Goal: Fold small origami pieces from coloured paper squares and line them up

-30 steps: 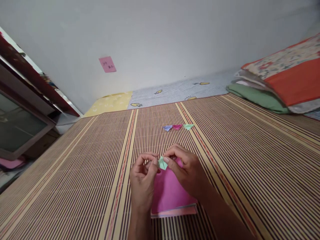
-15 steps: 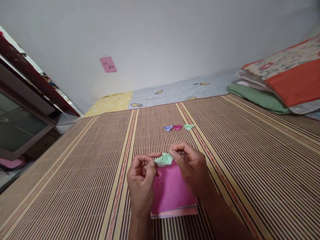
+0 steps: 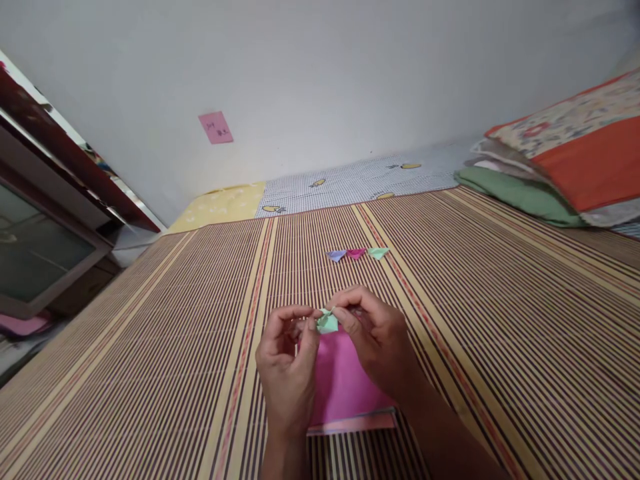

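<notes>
Folded smaller than a moment ago, the green paper [image 3: 327,323] sits pinched between left hand [image 3: 286,363] and right hand [image 3: 376,343], fingertips closed on it just above the pink pad [image 3: 345,387].

Left hand [image 3: 286,363]: raised at 6 o'clock, back toward the camera, fingers curled, thumb and forefinger pinched together at 1 o'clock.
Right hand [image 3: 379,343]: beside it at 3 o'clock, knuckles up, fingers bent inward, tips meeting the left's.
Forearms: both come in from the bottom edge, the right slanting from 5 o'clock.
Fingertips [image 3: 314,325]: closed, touching.
</notes>
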Motion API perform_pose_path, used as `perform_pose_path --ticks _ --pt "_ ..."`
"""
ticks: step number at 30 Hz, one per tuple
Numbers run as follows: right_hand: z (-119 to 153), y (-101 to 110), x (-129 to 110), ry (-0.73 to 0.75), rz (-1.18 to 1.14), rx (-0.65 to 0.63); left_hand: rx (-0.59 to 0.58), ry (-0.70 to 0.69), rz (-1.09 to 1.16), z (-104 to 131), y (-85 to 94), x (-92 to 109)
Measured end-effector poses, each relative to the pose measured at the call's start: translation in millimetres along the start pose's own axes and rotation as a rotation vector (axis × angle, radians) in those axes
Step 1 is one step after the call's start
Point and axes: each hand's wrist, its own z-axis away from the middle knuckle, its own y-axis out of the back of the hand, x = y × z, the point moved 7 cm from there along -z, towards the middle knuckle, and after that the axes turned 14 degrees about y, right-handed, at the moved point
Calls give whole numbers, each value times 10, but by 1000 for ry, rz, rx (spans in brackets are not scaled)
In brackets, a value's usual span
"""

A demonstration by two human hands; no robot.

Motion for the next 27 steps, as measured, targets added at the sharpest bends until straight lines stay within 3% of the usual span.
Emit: perform_pose_path --ticks 5,11,17,23,27 --pt "31 28 61 -53 -39 59 -88 -92 -72 -1 -68 93" --pt "28 1 62 -64 -100 26 -167 -4 -82 -17 -156 61" --pt "11 -4 62 -67 -141 -10 -71 -33 -207 -19 -61 79" --pt "11 -29 10 -49 159 0 11 -252 -340 55 -73 224" --pt "-8 -56 17 -23 194 -41 22 -231 -324 39 -78 186"
